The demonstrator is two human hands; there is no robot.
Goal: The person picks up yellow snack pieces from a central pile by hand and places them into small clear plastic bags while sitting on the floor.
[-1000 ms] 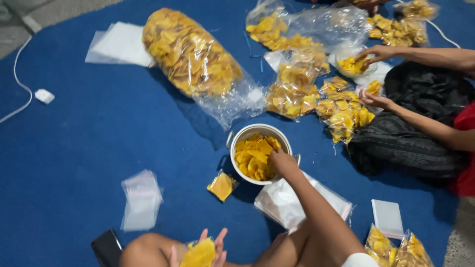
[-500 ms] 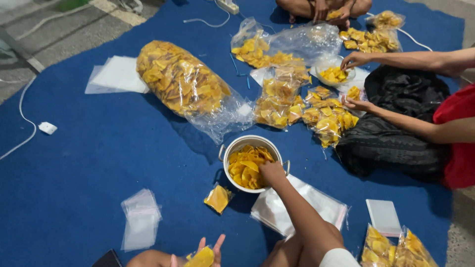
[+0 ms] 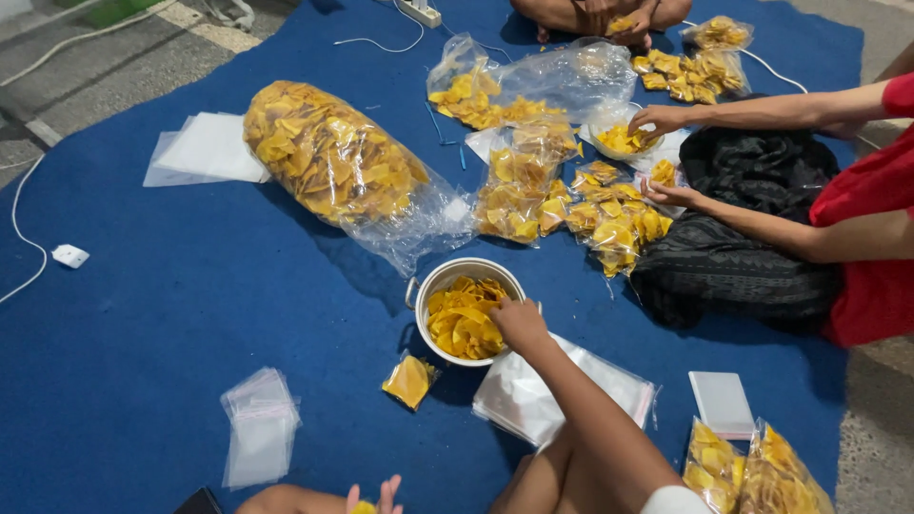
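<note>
A blue mat (image 3: pixel 171 314) covers the floor, with bare concrete showing at its edges. The right hand (image 3: pixel 519 324) reaches into a white metal pot (image 3: pixel 426 286) and is curled down over the yellow chips (image 3: pixel 457 319) inside it; whether the fingers have closed on any chips I cannot tell. The left hand (image 3: pixel 373 497) shows only at the bottom edge, fingertips spread apart around a bit of yellow, too cut off to say if it grips. The chips look thin, stiff and brittle, so they should be light but easy to snap; a loose scoop from underneath would likely suit them better than a pinch. Just beside the pot lies a small filled bag (image 3: pixel 409 381), and a stack of empty clear bags (image 3: pixel 562 390) sits under the right forearm. Farther out lies a big clear sack of chips (image 3: pixel 328 157). Across the mat, another person's hands (image 3: pixel 657 119) work over a heap of filled packets (image 3: pixel 609 214).
</note>
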